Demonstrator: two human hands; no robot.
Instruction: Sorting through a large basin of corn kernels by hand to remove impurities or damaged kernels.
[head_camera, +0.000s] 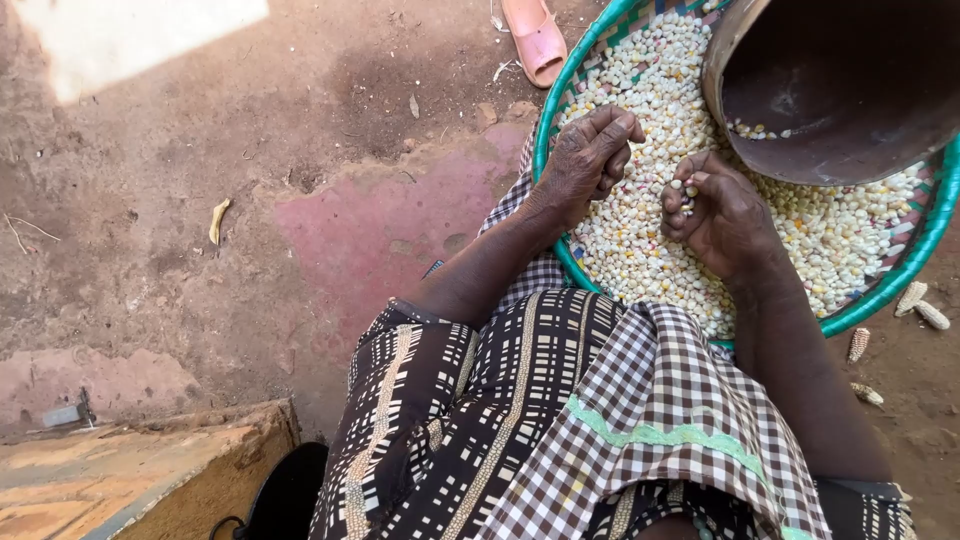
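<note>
Nearest you is the checked wrap (660, 400) over your lap, propping the green-rimmed basket (905, 270) against your knees so both hands reach in w/o stretching; your left hand (590, 160) sits at the basket's near-left rim, fingers curled in, contents hidden, can't tell what it grips; your right hand (720, 215) hovers mid-basket, fingertips pinched narrow on a few kernels (688, 190), so strays drop into the maize heap (650, 90); dark bowl (840, 90) leans in at the basket's far side; bare cobs (920, 305) lie just outside its right rim.
</note>
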